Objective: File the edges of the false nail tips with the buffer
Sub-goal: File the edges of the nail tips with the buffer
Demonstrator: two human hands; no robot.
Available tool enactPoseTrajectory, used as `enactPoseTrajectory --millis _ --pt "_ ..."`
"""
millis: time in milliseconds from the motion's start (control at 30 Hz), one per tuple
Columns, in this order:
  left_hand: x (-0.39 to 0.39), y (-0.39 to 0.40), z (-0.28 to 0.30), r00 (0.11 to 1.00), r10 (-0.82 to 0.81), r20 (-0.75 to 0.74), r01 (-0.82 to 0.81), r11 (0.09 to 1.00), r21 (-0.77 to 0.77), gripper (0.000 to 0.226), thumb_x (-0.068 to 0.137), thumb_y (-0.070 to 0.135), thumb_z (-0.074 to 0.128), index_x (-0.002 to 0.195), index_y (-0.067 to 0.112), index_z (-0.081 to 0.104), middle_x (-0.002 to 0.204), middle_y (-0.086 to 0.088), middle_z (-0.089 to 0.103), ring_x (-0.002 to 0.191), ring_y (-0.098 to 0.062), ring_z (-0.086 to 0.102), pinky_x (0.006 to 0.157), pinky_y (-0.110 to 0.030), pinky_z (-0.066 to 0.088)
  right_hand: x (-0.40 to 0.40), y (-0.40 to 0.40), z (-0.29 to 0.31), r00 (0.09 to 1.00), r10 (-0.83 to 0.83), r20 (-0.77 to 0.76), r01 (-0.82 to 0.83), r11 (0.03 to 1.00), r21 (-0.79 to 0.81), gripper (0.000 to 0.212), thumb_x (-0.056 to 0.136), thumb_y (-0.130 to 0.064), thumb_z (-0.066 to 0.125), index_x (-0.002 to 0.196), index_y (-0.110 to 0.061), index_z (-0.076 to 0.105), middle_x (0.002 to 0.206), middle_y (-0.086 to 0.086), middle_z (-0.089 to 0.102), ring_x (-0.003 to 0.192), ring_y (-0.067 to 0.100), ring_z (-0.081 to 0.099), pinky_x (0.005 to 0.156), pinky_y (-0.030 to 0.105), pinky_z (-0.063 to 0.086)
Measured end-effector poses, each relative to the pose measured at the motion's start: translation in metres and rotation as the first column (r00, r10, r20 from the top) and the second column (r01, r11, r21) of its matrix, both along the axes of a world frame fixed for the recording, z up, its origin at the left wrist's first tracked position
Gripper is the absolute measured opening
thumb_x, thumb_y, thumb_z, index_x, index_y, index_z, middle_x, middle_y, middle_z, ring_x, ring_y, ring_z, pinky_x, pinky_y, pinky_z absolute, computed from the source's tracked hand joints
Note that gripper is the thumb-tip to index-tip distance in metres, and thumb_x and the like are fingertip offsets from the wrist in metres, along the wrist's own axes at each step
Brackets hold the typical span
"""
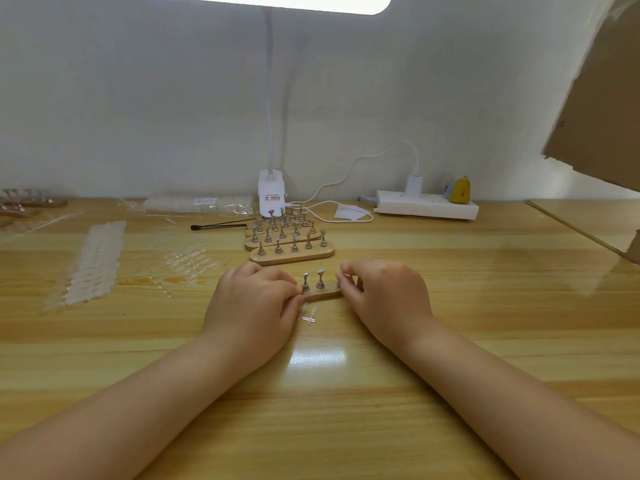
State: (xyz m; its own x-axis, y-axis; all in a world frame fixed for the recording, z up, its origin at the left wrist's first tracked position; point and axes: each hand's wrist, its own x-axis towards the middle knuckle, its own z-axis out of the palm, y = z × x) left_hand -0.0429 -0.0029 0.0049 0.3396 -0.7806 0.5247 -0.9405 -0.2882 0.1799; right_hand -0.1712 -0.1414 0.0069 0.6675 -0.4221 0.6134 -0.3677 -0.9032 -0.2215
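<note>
No filing looks begun: no buffer is in view, and your left hand (254, 299) and right hand (382, 292) pinch the ends of a wooden nail stand (323, 294) mid-table. A few clear false nail tips (308, 315) lie loose just beside your left fingers, ungripped; more tips (93, 261) sit toward the table's left edge.

Open near edge, crowded far side

Bare counter (485, 341) toward the near edge and right; blocked behind by peg stands (292, 252), left by nail tip strips (93, 265), cardboard (595, 98) overhanging right.
</note>
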Motion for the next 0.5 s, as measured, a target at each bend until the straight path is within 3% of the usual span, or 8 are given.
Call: enactPoseTrajectory --millis 133,233,333,500 --pt "0.000 0.004 0.005 0.999 -0.037 0.029 0.038 0.999 -0.027 0.019 0.084 0.037 0.065 0.097 0.026 0.073 0.097 0.011 0.067 0.093 -0.019 0.057 0.080 -0.035 0.039 -0.002 0.001 0.001 0.999 0.014 0.043 -0.013 1.000 -0.028 0.017 0.089 -0.024 0.065 0.099 -0.015 0.075 0.075 0.003 0.072 0.070 0.027 0.066 0.057 0.030 0.046" --pt "0.004 0.009 0.012 0.977 -0.176 0.116 0.171 0.984 0.047 0.032 0.081 0.053 0.051 0.092 0.029 0.069 0.088 0.012 0.061 0.086 -0.015 0.057 0.078 -0.033 0.041 -0.004 0.002 0.002 0.999 0.014 0.043 -0.014 1.000 0.001 0.021 0.087 -0.025 0.067 0.106 -0.018 0.073 0.077 0.000 0.071 0.072 0.024 0.066 0.059 0.029 0.045" --pt "0.012 0.013 0.013 0.949 -0.276 0.152 0.259 0.958 0.123 0.035 0.081 0.059 0.047 0.088 0.036 0.072 0.083 0.014 0.060 0.081 -0.013 0.055 0.076 -0.033 0.042 -0.004 0.000 0.003 1.000 0.019 0.012 -0.019 1.000 0.016 0.017 0.091 -0.027 0.061 0.101 -0.020 0.074 0.080 -0.001 0.071 0.076 0.023 0.065 0.062 0.033 0.050" --pt "0.017 0.008 0.008 0.931 -0.339 0.138 0.330 0.940 0.085 0.033 0.085 0.053 0.047 0.087 0.037 0.076 0.080 0.017 0.063 0.075 -0.012 0.056 0.069 -0.030 0.039 -0.002 0.000 0.002 0.999 0.031 0.036 -0.031 1.000 -0.002 0.014 0.090 -0.023 0.063 0.092 -0.015 0.075 0.080 0.004 0.072 0.074 0.027 0.065 0.060 0.037 0.051"
